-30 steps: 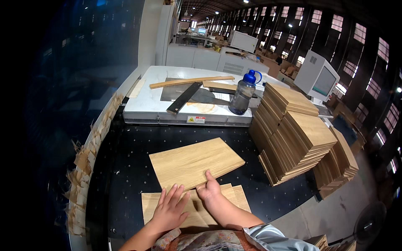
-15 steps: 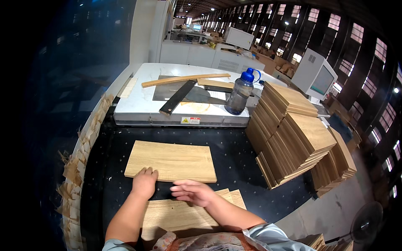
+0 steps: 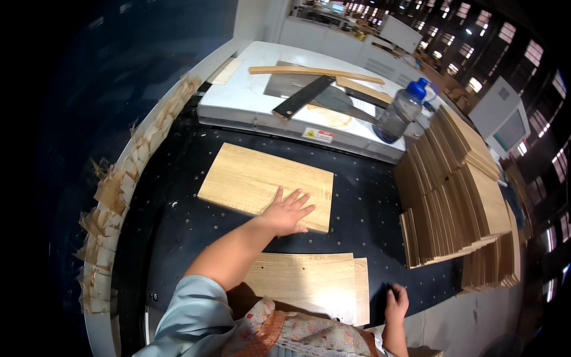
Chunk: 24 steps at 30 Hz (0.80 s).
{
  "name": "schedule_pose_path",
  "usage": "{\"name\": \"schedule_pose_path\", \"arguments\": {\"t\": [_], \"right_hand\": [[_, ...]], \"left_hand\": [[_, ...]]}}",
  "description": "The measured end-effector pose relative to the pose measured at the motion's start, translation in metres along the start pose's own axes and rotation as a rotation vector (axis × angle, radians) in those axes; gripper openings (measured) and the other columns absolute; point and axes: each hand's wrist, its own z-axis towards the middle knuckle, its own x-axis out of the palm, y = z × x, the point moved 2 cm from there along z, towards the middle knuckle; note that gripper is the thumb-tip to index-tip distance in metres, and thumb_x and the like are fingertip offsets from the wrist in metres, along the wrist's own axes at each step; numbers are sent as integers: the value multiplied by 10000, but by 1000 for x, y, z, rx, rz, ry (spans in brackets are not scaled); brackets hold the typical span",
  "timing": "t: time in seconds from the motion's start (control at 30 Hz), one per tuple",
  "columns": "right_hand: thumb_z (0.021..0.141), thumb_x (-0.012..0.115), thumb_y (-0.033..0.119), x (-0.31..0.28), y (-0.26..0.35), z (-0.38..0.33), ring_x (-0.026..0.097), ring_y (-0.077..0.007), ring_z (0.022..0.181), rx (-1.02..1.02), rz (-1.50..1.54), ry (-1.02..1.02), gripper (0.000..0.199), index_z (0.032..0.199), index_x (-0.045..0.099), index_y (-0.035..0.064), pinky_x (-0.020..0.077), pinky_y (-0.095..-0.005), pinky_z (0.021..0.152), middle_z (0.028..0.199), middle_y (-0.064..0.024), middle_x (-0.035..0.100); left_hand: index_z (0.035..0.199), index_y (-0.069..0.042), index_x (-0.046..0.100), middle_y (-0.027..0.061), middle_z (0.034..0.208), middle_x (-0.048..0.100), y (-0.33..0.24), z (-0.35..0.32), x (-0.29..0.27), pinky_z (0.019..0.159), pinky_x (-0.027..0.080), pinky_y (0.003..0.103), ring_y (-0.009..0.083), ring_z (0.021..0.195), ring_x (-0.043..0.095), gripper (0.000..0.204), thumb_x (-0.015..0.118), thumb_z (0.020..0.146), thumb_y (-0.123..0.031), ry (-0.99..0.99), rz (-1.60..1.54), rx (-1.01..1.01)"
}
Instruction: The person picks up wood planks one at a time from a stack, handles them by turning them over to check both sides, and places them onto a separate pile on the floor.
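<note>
Dim factory hall, rows of bright windows [image 3: 533,52] far beyond the hands, and under them a black counter [image 3: 172,238] dotted all over with pale spots. On it, slightly askew, lies a wood-grain board [image 3: 262,172], mostly ahead and to the left of the left hand [image 3: 287,214], which rests palm down on its near right part, fingers spread, not gripping. The right hand [image 3: 397,300] is well apart from that board, lower and to the right, at the counter's near edge; its fingers are loosely curled, and whether anything is in them cannot be told. Nearer the body than the left hand, and left of the right hand, lie overlapping lower boards [image 3: 309,279], the upper one showing small dark holes; the other juts out at its right end. A tall stack [image 3: 455,202] of boards stands beyond the right hand, to its right. Ahead of the left hand, past the board, a white platform [image 3: 244,89] carries a wooden strip [image 3: 315,71], a black bar [image 3: 304,98] and, toward its right end, a blue-capped bottle [image 3: 397,116]. Far left of both hands runs a ragged paper fringe [image 3: 110,199].
</note>
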Motion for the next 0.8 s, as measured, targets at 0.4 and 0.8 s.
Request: {"name": "schedule_pose_path", "arguments": {"t": [0.4, 0.8], "right_hand": [[735, 590, 0, 8, 32, -14, 496, -394, 1108, -269, -330, 90, 222, 955, 582, -28, 378, -436, 961, 1120, -206, 567], [763, 586, 58, 4, 32, -17, 494, -389, 1111, -260, -361, 100, 237, 991, 584, -8, 368, -440, 972, 1126, -209, 566]], "left_hand": [[1349, -264, 404, -3, 1461, 307, 118, -2, -22, 1065, 176, 611, 198, 1370, 228, 490, 520, 885, -369, -68, 30, -486], [983, -93, 640, 75, 1001, 649, 162, -45, -40, 749, 511, 375, 225, 952, 610, 232, 454, 860, -157, -64, 286, -808]]}}
